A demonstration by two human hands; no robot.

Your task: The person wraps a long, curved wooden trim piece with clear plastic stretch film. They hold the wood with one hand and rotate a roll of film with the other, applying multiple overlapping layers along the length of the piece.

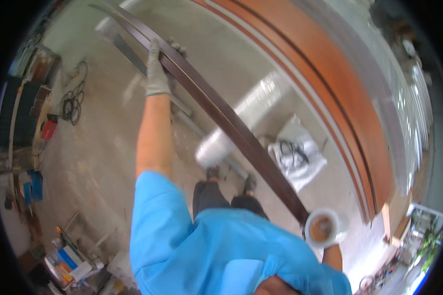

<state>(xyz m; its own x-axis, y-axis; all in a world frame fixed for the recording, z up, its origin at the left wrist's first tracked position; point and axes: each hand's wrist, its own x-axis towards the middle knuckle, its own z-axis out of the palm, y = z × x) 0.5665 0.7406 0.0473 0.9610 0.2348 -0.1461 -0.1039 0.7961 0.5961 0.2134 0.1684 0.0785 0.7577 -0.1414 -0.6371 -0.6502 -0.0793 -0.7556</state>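
A long dark brown trim strip [216, 105] runs slantwise from the far left down to the near right, raised above the floor. My left hand [158, 66], in a light grey work glove, is closed around its far part, thumb on the near side and fingertips showing past the other edge. At the strip's near end, a whitish roll of wrapping film [341, 229] with a brown core faces up. My right hand is behind this roll and hidden by it; only the bare forearm [332, 256] shows below. The roll touches or overlaps the strip's end.
Below the strip stand supports with padding wrapped in clear plastic [215, 146]. A white sack [299, 156] with dark cord lies on the floor. Large curved-looking reddish-brown panels [330, 64] fill the right. A coiled cable [71, 109] and a red box [49, 127] lie left.
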